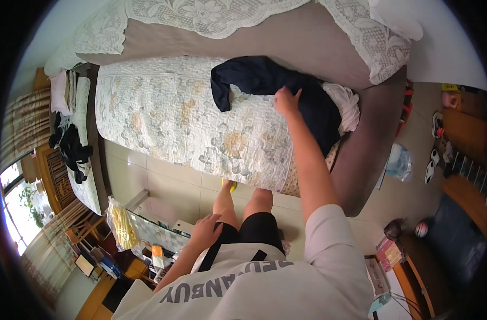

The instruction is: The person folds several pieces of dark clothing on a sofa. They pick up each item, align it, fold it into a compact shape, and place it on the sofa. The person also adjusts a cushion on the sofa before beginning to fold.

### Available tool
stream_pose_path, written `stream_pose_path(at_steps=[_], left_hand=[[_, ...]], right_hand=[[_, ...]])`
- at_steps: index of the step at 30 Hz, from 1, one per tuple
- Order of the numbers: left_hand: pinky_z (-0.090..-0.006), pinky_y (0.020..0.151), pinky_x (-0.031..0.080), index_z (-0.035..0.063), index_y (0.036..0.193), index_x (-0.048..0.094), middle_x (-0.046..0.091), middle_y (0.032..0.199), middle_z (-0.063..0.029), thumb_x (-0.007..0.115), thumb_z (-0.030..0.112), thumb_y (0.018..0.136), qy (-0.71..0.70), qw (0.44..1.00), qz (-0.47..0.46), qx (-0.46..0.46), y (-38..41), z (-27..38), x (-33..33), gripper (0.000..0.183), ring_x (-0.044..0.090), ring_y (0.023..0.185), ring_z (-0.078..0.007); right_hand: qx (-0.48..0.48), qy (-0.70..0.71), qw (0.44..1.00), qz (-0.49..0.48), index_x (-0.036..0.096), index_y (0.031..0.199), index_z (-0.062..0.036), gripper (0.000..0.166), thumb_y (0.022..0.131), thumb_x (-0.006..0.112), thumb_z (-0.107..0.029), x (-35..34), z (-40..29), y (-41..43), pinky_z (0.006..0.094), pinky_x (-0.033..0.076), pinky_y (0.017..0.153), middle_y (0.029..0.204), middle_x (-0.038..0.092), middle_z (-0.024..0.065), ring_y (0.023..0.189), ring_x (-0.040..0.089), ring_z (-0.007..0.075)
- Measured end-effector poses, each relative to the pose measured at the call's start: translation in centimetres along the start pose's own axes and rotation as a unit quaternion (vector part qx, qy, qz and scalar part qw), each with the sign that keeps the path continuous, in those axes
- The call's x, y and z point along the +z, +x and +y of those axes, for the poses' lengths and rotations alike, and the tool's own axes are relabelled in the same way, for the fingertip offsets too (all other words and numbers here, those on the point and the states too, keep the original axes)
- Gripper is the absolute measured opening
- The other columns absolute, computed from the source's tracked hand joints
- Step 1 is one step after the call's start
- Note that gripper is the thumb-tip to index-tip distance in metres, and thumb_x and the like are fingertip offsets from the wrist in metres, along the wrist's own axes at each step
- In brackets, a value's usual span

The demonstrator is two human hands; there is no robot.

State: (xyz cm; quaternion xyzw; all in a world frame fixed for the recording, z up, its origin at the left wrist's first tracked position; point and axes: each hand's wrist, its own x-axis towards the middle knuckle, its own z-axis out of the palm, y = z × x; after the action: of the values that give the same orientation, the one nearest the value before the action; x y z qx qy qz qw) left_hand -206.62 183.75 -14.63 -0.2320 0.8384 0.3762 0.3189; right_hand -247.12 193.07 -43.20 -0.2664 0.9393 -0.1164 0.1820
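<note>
A dark navy garment (319, 108) lies bunched on a quilted floral sofa cover (167, 116), one long part of it stretching left and bending down. My right hand (287, 101) is at the garment's inner edge, thumb spread upward; whether the fingers pinch the cloth cannot be told. Beyond the garment, a crumpled white cloth (344, 105) rests against the sofa's arm. My left hand (206, 230) hangs by my left thigh over my black shorts, fingers loosely spread and holding nothing.
The brown sofa arm (365, 152) rises at the right, and lace covers (203, 14) drape the backrest. Behind my left hand stands a glass table (157, 228) with a bag of yellow items (123, 228). Black clothes (73, 148) lie on another seat at left. Shoes (430, 168) stand at far right.
</note>
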Motion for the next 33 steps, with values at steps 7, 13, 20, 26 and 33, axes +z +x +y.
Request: stream_pose_path(at_steps=[7,13,20,26,33], left_hand=[[-0.0443,0.08,0.045,0.0034,0.118,0.045,0.057,0.103,-0.0211,0.058,0.017,0.079,-0.07,0.997,0.034,-0.013,0.9,-1.4,-2.5,0.043,0.054,0.095,-0.0392],[-0.0438,0.096,0.036,0.0086,0.139,0.022,0.026,0.139,-0.0164,0.068,0.006,0.066,0.049,0.978,0.165,0.116,5.6,-0.4,-4.7,0.087,0.032,0.124,-0.0381],[-0.042,0.069,0.048,0.0015,0.093,0.06,0.06,0.076,-0.0221,0.056,0.018,0.078,-0.048,0.95,0.18,0.249,8.4,2.7,-16.2,0.023,0.059,0.074,-0.0394],[-0.0305,0.079,0.051,-0.0002,0.11,0.053,0.06,0.105,-0.009,0.055,0.021,0.087,-0.546,0.823,-0.07,0.14,-8.8,16.6,-33.9,0.032,0.06,0.091,-0.0193],[-0.0239,0.073,0.05,-0.002,0.106,0.057,0.062,0.09,-0.0052,0.054,0.024,0.09,-0.392,0.788,-0.194,0.433,-20.6,26.1,-38.5,0.031,0.06,0.08,-0.0112]], right_hand=[[0.008,0.479,0.854,-0.202,0.067,0.09,-0.0004,0.016,0.076,0.066,-0.007,5.3,-8.1,-17.0,0.0248,0.048,0.069,0.086,0.068,0.0104,0.073,0.063,0.012],[0.132,0.711,0.638,-0.264,0.067,0.089,0.0013,0.012,0.08,0.064,-0.005,-17.3,-17.2,-27.1,0.0257,0.047,0.072,0.087,0.065,0.0065,0.079,0.059,0.0123],[-0.154,0.957,0.244,0.016,0.061,0.097,-0.0079,0.015,0.082,0.057,-0.01,-36.2,-21.6,-33.1,0.0445,0.039,0.084,0.088,0.06,0.007,0.085,0.053,0.0178],[-0.182,0.86,0.364,0.309,0.052,0.117,-0.0024,0.033,0.085,0.055,-0.008,-46.8,-18.9,-36.1,0.0449,0.035,0.098,0.112,0.056,0.0114,0.114,0.047,0.023],[-0.289,0.483,0.752,0.342,0.045,0.124,-0.0007,0.061,0.069,0.07,-0.007,-50.7,-34.3,-37.5,0.0317,0.043,0.087,0.111,0.057,0.0122,0.104,0.055,0.0188]])
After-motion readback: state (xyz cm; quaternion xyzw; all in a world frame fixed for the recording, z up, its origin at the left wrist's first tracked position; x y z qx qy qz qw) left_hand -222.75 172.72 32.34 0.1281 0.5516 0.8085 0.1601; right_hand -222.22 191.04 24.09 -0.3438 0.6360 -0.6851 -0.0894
